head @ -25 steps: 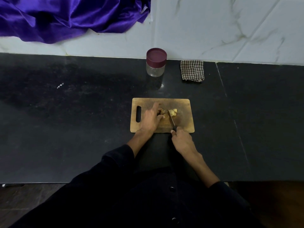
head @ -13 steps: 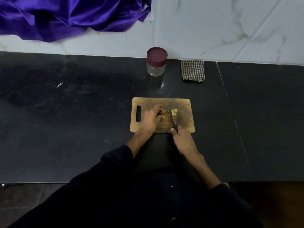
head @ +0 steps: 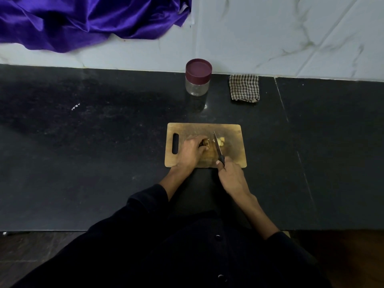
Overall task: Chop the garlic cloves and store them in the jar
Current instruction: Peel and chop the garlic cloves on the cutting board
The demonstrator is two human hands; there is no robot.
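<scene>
Compared with one second before, the knife [head: 217, 146] had moved a little to the left, and its blade now stood between the uncut garlic and the chopped pieces. I saw the right hand [head: 232, 177] curled around the dark handle at the near edge of the wooden cutting board [head: 234, 152], with the blade pointing away from the person. My view showed the left hand [head: 191, 153] resting on the board with fingers bent, pinching the uncut garlic [head: 205, 142] just left of the blade. On the other side of the blade lay the small pile of chopped garlic [head: 221, 140], pale yellow, near the middle of the board. I could see that the jar [head: 198, 77] stood upright on the black counter [head: 104, 152] behind the board, close to the wall, with its dark red lid [head: 198, 68] on; it looked empty. To its right lay a folded checked cloth [head: 244, 87]. At the top left, a purple cloth [head: 83, 19] hung against the white wall.
</scene>
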